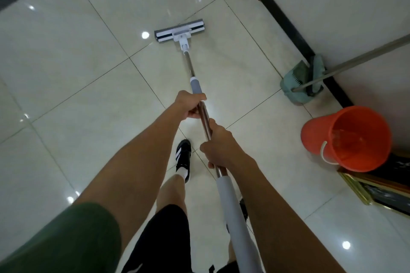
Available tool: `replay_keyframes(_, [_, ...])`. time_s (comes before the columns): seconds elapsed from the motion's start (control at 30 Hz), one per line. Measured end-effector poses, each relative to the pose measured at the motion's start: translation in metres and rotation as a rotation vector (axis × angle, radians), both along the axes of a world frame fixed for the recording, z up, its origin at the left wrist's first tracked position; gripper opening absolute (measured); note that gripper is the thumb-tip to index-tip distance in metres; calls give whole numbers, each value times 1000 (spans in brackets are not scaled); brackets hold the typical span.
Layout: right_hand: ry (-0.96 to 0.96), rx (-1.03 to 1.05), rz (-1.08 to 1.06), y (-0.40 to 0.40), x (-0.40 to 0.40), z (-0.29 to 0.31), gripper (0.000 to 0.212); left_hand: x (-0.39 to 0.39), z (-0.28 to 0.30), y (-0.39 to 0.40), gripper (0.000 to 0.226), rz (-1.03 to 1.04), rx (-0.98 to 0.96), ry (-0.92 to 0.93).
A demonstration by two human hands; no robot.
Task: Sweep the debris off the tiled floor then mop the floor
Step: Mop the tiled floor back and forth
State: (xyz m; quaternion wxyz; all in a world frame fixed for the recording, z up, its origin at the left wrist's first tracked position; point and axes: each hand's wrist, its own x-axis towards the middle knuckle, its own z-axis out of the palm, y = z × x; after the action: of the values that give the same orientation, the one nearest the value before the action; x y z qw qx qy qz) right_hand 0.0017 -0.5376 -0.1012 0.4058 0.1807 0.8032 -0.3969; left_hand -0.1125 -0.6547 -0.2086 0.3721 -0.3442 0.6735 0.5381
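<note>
Hands grip a mop (185, 51): left hand (190, 105) high, right hand (218, 147) lower. Mop head rests on tiled floor (77, 62) (orange bucket (346, 139) at three o'clock).

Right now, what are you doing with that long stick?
A person is mopping. The left hand and the right hand both grip the mop handle, left further down, and the mop head lies flat on the tiled floor. By the wall stand an orange bucket and a green dustpan with a broom.
</note>
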Motion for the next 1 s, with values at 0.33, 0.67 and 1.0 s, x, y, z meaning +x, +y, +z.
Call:
replay_keyframes(0.33, [-143,-159,147,86,170,53,46,209,30,58,44,199,13,-16])
replay_keyframes(0.67, [-152,-124,479,40,219,66,60,296,46,2,41,495,-18,-35])
replay_keyframes(1.0, [-144,-70,861,-86,163,62,65,299,42,-130,38,829,25,-17])
